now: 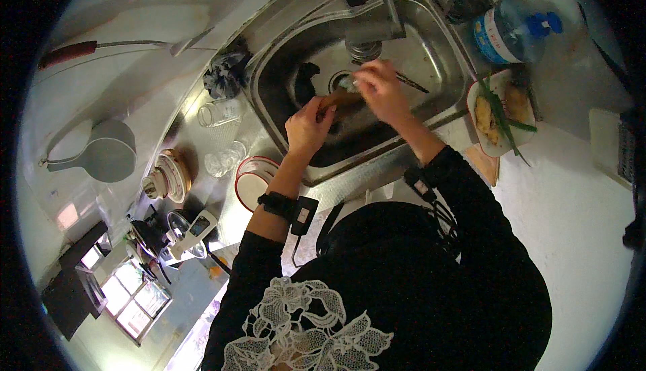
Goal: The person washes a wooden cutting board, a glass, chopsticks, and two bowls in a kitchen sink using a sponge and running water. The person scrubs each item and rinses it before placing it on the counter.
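Over a stainless steel sink [444,99], my left hand [310,124] is closed around a brown elongated item [343,100], too blurred to name surely. My right hand [379,91] is at the item's other end, blurred, with its fingers bent; whether it grips anything cannot be told. Something pale lies between the hands near the drain [340,79]. A dark object [305,81] rests in the basin left of the drain, and a thin dark stick-like thing [414,82] lies to the right. The faucet [386,2] reaches over the basin from the far side.
Left of the sink are glass jars [220,113], red-rimmed enamel bowls [252,189], stacked dishes [174,175] and a crumpled black bag [227,74]. At right stand a plate with green onions and pale food pieces [487,118] and a large plastic bottle [504,33]. A ladle [108,151] hangs at left.
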Tool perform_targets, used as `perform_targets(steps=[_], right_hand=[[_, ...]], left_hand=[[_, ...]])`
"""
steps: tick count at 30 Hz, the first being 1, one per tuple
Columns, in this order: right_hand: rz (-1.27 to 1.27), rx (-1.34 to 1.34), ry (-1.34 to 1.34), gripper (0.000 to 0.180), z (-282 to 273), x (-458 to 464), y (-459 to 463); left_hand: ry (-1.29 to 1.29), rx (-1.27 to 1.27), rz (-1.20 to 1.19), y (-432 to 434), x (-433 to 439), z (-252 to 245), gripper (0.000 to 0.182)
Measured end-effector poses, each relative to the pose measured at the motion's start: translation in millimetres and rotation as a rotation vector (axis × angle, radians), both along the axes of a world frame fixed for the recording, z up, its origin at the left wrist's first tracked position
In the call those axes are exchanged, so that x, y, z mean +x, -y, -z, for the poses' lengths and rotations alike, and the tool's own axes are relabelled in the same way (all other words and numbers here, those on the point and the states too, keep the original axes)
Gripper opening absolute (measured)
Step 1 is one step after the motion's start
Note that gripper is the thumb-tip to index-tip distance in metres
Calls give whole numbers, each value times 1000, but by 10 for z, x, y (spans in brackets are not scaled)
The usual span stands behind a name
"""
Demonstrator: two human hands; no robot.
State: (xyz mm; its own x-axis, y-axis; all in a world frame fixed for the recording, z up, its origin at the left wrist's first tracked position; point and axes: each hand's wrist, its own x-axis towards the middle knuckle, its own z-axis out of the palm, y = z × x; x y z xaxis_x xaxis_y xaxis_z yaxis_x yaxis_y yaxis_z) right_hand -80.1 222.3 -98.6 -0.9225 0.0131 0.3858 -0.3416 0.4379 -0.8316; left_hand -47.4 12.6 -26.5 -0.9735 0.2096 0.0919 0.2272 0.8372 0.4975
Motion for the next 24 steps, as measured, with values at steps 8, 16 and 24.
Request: perform_targets(steps=[8, 16, 24], right_hand=[[104, 68, 53, 17, -19, -145, -283], [-126, -2, -147, 12, -165, -56, 149], [23, -382, 783, 26, 356, -199, -413]], left_hand=[[-23, -51, -9, 0, 55, 1, 22], [-60, 47, -18, -67, 22, 5, 20], [86, 39, -66, 88, 64, -14, 26]])
